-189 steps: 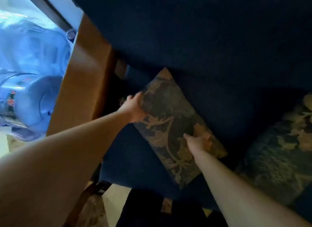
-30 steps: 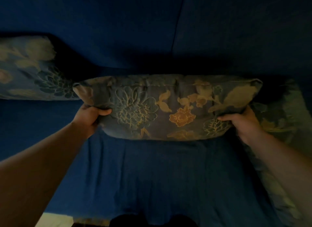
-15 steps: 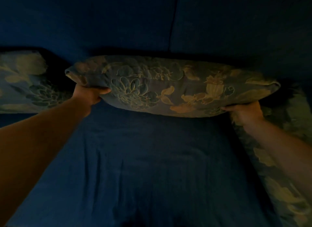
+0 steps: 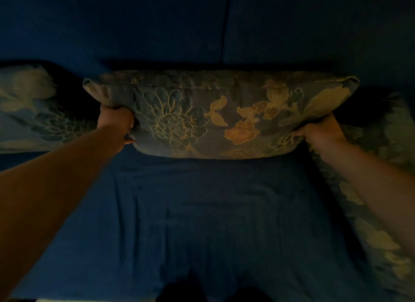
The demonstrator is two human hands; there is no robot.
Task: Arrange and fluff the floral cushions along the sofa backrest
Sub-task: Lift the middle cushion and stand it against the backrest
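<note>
Cushions with the floral print are what you are sorting, and you have the middle cushion point(image 4: 215, 115) by its two short ends. Nearest you, below the grip, the blue seat cover point(image 4: 202, 223) lies creased. Your forearms reach over it to the hold. Your left hand point(image 4: 115, 122) is closed on the cushion's left end, fingers tucked under the lower corner, thumb side against the fabric. Your right hand point(image 4: 321, 129) is clenched on the lower right corner, knuckles toward you.

Between your hands the cushion stands on its long lower edge, its face toward you, and its bottom seam seems to meet the seat. Whether it rests there fully or hangs partly in your grip, you cannot tell in this dim light. Outside your left hand a second floral cushion point(image 4: 33, 108) lies further along the seat. Outside and below your right hand a third floral cushion point(image 4: 377, 189) runs down the side, partly behind your forearm.

Beyond the grip, the backrest point(image 4: 157, 27) rises dark blue, with a vertical seam just right of the cushion's centre.

You appear to be mid-step, plumping and seating this cushion. Next you probably need to squeeze both ends inward to puff the filling, then tip the top edge back until it leans on the backrest, centred between its neighbours.

No brand, label or writing is readable.
</note>
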